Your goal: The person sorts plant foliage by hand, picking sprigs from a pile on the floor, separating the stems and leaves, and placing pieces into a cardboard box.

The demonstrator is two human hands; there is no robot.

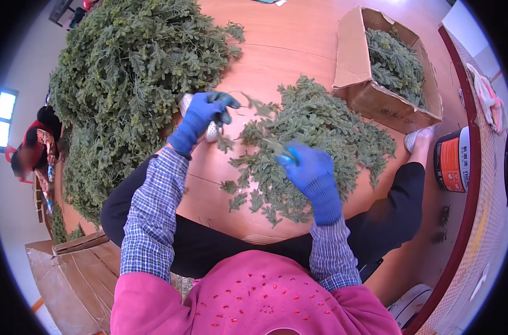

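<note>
Both my hands wear blue knitted gloves with darker coated fingertips. My left hand [206,114] is raised over the floor with curled fingers, closed on a thin-stemmed green sprig [259,106] whose leaves reach to the right. Lower and to the right, my right hand [310,166] pinches another leafy sprig [273,144], blurred by motion. The two hands are apart. Under and beyond them, a loose pile of green leafy sprigs [321,125] lies on the floor between my legs. Several single sprigs lie at its near edge.
A large heap of greenery [137,72] rises at the left. An open cardboard box [354,61] with more sprigs stands at the back right. A labelled bucket [454,161] is by the right wall. Flattened cardboard [78,279] lies lower left. Another person [39,139] is at the far left.
</note>
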